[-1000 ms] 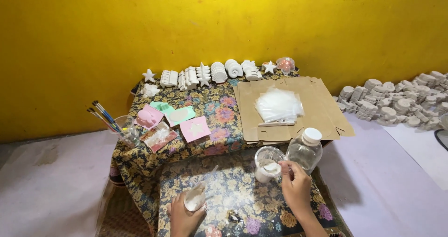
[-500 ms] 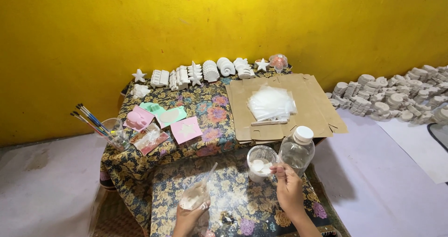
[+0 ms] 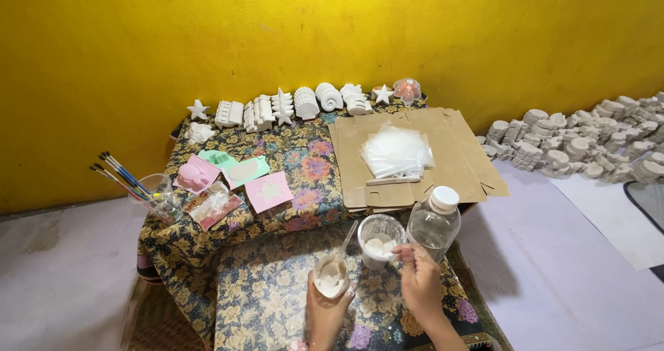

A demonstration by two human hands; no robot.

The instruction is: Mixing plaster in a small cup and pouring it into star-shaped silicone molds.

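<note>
My left hand (image 3: 324, 314) holds a small clear cup (image 3: 331, 275) with pale wet plaster in it and a white stick leaning out toward the upper right. My right hand (image 3: 418, 282) rests beside a second clear plastic cup (image 3: 380, 240) of white powder, fingertips near its rim; whether it grips something small I cannot tell. A clear plastic bottle with a white cap (image 3: 434, 221) stands just right of that cup. All of this sits on a low table covered in floral cloth (image 3: 263, 302).
A flattened cardboard sheet (image 3: 456, 157) carries a stack of clear plastic bags (image 3: 396, 150). White plaster casts (image 3: 290, 105) line the yellow wall. Pink and green moulds (image 3: 235, 178) and a cup of paintbrushes (image 3: 153, 195) sit left. More casts (image 3: 581, 143) are piled on the floor right.
My left hand has raised the small cup from the tabletop toward the powder cup. The view has shifted slightly; my right hand stays by the powder cup.
</note>
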